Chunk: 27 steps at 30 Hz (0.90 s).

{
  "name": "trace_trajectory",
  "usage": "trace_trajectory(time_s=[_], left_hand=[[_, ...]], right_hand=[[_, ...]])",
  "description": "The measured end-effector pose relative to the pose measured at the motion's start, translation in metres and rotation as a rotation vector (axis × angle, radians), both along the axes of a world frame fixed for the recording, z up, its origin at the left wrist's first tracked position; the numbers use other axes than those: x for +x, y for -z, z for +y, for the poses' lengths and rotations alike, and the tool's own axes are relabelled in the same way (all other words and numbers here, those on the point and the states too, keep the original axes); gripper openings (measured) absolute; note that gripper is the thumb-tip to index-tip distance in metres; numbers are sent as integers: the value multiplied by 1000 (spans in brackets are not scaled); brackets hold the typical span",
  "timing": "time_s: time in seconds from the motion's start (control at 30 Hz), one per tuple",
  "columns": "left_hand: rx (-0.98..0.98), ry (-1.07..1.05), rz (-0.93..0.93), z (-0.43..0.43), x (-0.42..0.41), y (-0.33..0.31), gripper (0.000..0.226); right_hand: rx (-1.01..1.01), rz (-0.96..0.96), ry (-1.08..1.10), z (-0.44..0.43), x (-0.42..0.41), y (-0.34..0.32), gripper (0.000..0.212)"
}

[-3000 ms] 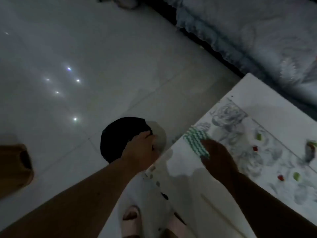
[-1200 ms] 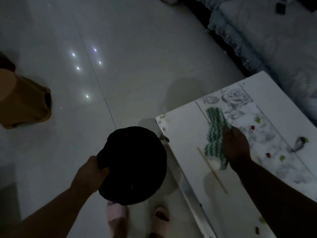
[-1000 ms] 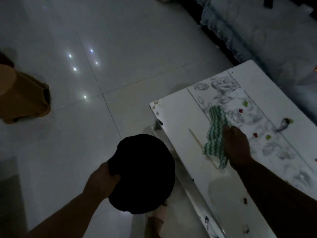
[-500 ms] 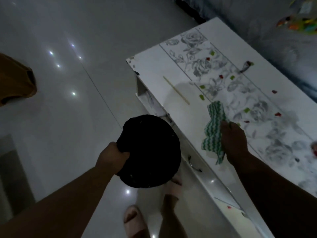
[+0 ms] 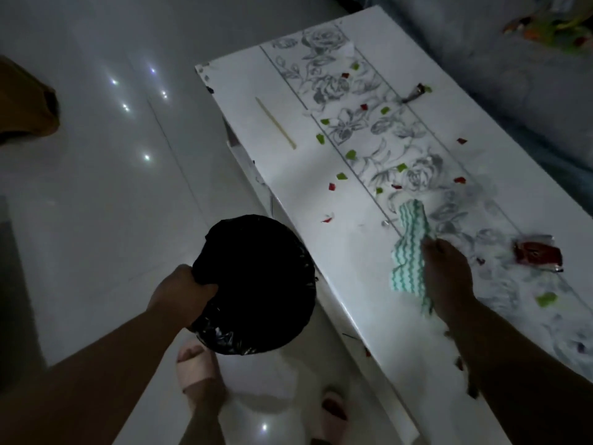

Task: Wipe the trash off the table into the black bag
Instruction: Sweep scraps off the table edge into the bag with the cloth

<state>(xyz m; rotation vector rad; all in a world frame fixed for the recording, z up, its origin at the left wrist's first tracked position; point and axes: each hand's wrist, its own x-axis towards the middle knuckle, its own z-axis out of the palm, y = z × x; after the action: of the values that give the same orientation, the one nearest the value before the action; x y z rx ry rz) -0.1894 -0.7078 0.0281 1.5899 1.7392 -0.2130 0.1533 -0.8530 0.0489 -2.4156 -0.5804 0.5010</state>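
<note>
My left hand grips the rim of the black bag, holding its mouth wide just below the near edge of the white table. My right hand presses a green-and-white wavy cloth flat on the tabletop. Several small green and red scraps lie scattered along the grey rose pattern beyond the cloth. A thin wooden stick lies near the far left end. A crumpled red wrapper sits right of my right hand, and a dark wrapper lies farther off.
The glossy white tile floor spreads to the left, with a brown object at its left edge. A bed with pale bedding runs along the table's far side. My feet in slippers stand under the bag.
My view and both hands have shifted along the table. The cloth now rests farther from the table's left end, with many scraps between it and that end. The bag stays in my left hand.
</note>
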Motion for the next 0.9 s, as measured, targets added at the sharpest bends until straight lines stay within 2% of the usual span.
trace_trajectory(time_s=[0.13,0.27,0.43,0.57,0.67,0.73,0.8,0.9], left_hand=[[-22,-58,9,-43,11,6,21],[7,-135,14,-77,14,13,36],[-11,-166,-51,-120,13,25,37],[-15,-155,-104,-154,18,38,40],[-28,-139,-123,-177,26,46,30],[-42,-163,-135,-187,25,51,28],[-36,-181,-137,-199,27,56,32],[-55,-212,-125,-217,30,67,20]], right_hand=[[-45,-69,-51,-32,24,8,39],[-60,-142,-90,-51,39,10,36],[-37,-196,-69,-91,46,10,37],[-51,-322,59,-144,45,7,40],[-83,-380,173,-199,48,10,42],[-121,-412,236,-234,50,19,51],[-167,-408,339,-266,52,27,55],[-268,-351,504,-313,62,54,50]])
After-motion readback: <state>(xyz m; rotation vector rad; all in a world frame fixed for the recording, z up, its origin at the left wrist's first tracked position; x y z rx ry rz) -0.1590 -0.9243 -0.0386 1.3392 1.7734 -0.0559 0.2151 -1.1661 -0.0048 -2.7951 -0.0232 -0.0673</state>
